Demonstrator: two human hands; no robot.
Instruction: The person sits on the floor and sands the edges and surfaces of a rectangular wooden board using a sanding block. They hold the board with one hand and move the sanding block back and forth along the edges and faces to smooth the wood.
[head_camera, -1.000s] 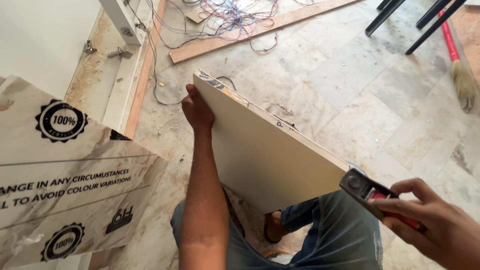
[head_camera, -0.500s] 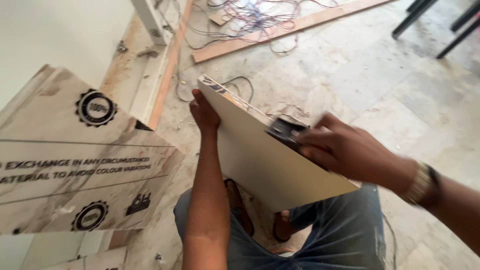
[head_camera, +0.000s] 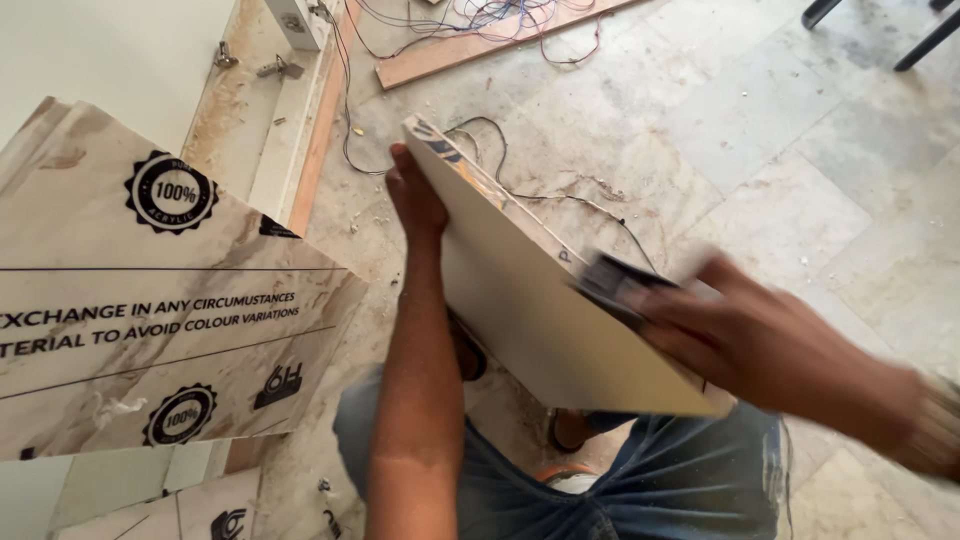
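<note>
A cream laminated board (head_camera: 530, 320) stands tilted on edge over my lap. My left hand (head_camera: 415, 195) grips its far upper corner. My right hand (head_camera: 770, 345) is blurred with motion and holds a small dark block (head_camera: 615, 282) pressed on the board's upper edge, near the middle of that edge. My knees in blue jeans show under the board.
A marble-patterned sheet with round black stamps (head_camera: 150, 300) leans at the left. A white cabinet panel with metal hinges (head_camera: 255, 110) lies beyond it. A wooden strip (head_camera: 480, 45) and tangled wires (head_camera: 500, 15) lie on the stone tile floor (head_camera: 800, 150). Dark furniture legs (head_camera: 900, 30) stand at the top right.
My right hand has carried the dark block from the board's near right corner up onto its upper edge and now slides along it. My left hand has kept its hold on the far corner.
</note>
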